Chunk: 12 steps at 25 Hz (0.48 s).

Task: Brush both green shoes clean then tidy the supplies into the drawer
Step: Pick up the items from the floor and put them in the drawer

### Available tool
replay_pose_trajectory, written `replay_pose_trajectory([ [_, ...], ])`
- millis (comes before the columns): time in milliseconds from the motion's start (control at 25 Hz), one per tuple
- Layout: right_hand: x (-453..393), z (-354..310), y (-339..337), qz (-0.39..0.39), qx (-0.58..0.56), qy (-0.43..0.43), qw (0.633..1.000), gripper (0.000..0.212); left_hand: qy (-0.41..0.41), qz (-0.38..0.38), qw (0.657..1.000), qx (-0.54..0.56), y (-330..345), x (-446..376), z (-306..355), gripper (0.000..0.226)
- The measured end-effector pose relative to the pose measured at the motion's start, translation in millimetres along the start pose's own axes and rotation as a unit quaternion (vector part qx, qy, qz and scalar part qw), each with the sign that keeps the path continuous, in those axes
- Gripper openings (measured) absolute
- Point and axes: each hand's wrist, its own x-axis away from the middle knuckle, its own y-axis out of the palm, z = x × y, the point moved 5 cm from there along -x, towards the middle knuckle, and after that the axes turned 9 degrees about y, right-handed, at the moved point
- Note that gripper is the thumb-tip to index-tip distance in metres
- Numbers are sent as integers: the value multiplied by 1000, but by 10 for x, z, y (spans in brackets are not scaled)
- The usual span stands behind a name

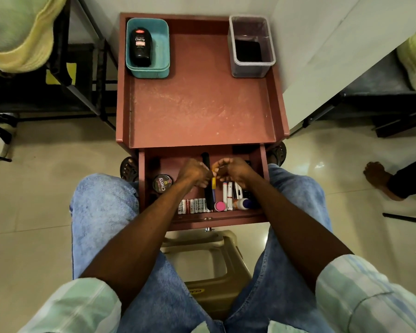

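The table's drawer (262,164) stands pulled open toward me, and both hands are inside it. My left hand (193,171) curls its fingers against a long black brush (209,200) that lies lengthwise in the drawer. My right hand (234,169) pinches the top of a yellow-and-blue pen-like stick (213,186) beside the brush. A round Cherry polish tin (162,183) sits at the drawer's left. One pale green shoe (414,66) rests on a rack shelf at the far right. Another pale green shoe (17,32) is on the rack at the top left.
On the red-brown table top (197,106) stand a teal basket (163,56) holding a black Cherry polish bottle (141,48) and a clear tub (252,68). Batteries (195,205), white tubes (228,193) and a glue bottle (244,203) fill the drawer's front. A beige stool (202,260) sits between my knees; another person's foot (377,175) is on the right.
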Motion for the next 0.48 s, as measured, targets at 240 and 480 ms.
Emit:
replay_pose_trajectory([
  [240,-505,171,7,121,383,-80,912,21,33,99,988,-113,-386,-112,161,28],
  [480,-666,333,212,72,495,-82,862,36,40,87,978,-183,-394,-137,107,16],
])
